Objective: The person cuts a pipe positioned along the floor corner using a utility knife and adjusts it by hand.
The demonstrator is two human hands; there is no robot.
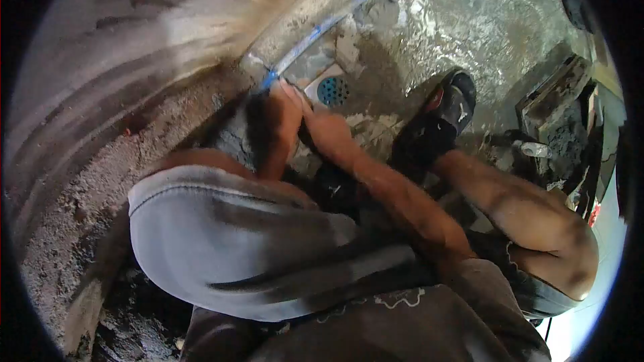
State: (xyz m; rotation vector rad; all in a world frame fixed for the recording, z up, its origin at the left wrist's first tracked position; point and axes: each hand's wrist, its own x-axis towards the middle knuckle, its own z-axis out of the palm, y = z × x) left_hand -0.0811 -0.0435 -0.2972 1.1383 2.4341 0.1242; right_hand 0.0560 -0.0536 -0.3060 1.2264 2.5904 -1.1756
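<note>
My left hand (pixel 286 110) reaches down to the near end of a long, thin blue-and-whitish strip or pipe (pixel 315 35) at the foot of the wall. Its fingers are closed together by a bright blue piece (pixel 270 79) there; what they grip is hidden. Close against it, my right hand (pixel 327 133) is curled into a fist, its fingers turned away from view. Whatever it holds, if anything, cannot be made out. Just beyond my hands lies a round blue drain cover (pixel 332 91) with dark holes, set in a pale square.
A rough, streaked wall (pixel 161 20) rises on the left. The wet, grey floor (pixel 463 13) spreads ahead. My dark shoe (pixel 457 100) stands right of the drain. A dirty, shallow box or tray (pixel 563 114) with dark mortar-like stuff lies at the right.
</note>
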